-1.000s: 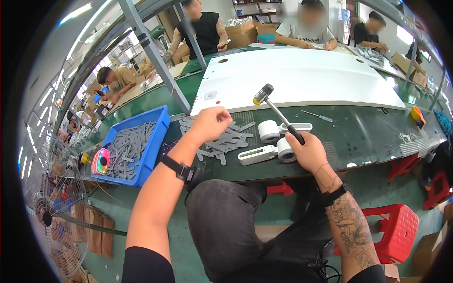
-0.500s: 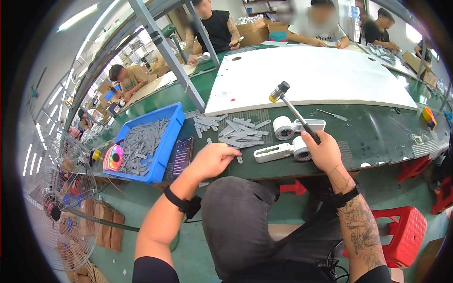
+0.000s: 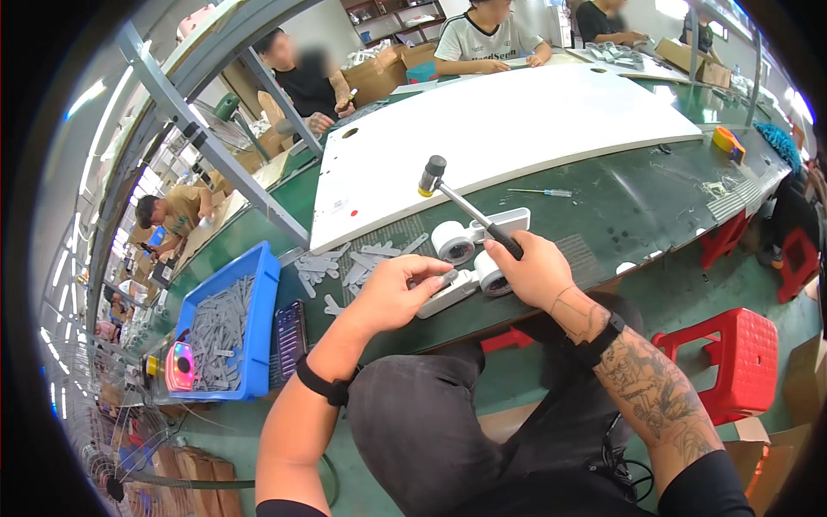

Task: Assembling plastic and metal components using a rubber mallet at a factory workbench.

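My right hand [image 3: 536, 274] grips the black handle of a small mallet [image 3: 433, 173], whose head is raised above the green bench. My left hand [image 3: 398, 293] holds a thin grey plastic strip [image 3: 443, 280] between its fingertips, right over a white plastic bracket [image 3: 448, 296] with a roller wheel [image 3: 494, 277]. A second white bracket with a wheel [image 3: 454, 241] lies just behind it. Loose grey strips [image 3: 362, 258] are scattered on the bench to the left of the brackets.
A blue bin [image 3: 259, 327] of grey strips stands at the left, with a phone [image 3: 290, 339] beside it. A large white panel [image 3: 517, 129] covers the bench's far side, a screwdriver [image 3: 541, 192] before it. Other people work behind. A red stool [image 3: 732, 349] stands at my right.
My left hand has come from the strip pile to the near bracket, holding a grey strip. The mallet stays raised in my right hand. The view has shifted.
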The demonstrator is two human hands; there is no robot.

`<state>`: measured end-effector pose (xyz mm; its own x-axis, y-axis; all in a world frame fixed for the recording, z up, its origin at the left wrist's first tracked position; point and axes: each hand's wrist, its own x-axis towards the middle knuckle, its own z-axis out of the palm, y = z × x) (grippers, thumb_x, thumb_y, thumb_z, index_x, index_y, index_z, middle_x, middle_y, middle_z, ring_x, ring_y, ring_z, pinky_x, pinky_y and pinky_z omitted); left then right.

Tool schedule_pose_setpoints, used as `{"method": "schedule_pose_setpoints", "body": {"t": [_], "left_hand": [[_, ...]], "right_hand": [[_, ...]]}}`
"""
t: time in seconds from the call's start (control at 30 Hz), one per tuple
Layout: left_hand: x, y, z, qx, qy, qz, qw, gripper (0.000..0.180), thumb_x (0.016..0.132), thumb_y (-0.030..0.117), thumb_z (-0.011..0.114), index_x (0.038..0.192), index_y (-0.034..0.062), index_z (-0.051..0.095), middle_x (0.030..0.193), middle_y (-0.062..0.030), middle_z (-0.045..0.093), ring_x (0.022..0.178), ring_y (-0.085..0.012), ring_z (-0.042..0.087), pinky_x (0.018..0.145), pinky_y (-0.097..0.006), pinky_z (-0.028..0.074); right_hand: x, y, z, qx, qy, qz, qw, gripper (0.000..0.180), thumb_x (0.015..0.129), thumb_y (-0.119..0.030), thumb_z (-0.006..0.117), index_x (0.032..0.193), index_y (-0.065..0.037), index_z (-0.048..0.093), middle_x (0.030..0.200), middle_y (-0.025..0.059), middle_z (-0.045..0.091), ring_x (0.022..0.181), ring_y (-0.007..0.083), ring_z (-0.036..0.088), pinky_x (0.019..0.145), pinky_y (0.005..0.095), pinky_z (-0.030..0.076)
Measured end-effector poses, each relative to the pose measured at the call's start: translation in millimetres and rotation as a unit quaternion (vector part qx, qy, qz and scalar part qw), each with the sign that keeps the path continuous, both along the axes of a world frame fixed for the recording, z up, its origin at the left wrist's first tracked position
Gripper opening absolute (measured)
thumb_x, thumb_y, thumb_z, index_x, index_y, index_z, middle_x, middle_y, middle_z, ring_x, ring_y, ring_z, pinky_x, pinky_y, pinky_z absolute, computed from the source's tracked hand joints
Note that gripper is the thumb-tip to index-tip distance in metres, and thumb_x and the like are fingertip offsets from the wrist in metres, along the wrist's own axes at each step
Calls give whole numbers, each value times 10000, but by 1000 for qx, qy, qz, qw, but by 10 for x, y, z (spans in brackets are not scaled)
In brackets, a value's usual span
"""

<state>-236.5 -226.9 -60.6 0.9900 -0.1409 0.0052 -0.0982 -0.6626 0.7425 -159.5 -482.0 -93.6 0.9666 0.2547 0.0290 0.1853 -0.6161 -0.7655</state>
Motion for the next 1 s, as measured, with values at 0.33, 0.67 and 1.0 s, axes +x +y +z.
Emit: {"method": "schedule_pose_setpoints", "body": {"t": [0.33, 0.67, 1.0], "left_hand": [[-84, -255, -247, 35, -214, -6, 976, 241, 1035, 67, 710, 1248, 35, 817, 911, -66, 671, 771, -164, 604, 737, -301, 503], [-250, -184, -445, -127, -115, 109, 979, 242, 975, 222, 844, 1126, 34, 827, 1018, -115, 797, 904, -177, 720, 847, -338, 554], [-240, -184, -443, -113, -142, 66, 981, 234, 962, 245, 855, 1069, 37, 839, 962, -122, 778, 872, -203, 718, 810, -341, 556]], "right_hand": [[-22, 11, 18, 3, -17, -5, 1000, 545, 1030, -582, 659, 1028, -47, 763, 893, 207, 769, 924, 429, 757, 832, 496, 581], [-439, -864, 419, -2, -129, 77, 989, 326, 1074, -314, 660, 1343, -146, 738, 943, 194, 777, 934, 435, 744, 833, 482, 586], [-661, -1069, 744, -36, -152, 148, 977, 400, 1092, -251, 630, 1488, -228, 683, 1002, 215, 780, 940, 435, 743, 833, 491, 591]]}}
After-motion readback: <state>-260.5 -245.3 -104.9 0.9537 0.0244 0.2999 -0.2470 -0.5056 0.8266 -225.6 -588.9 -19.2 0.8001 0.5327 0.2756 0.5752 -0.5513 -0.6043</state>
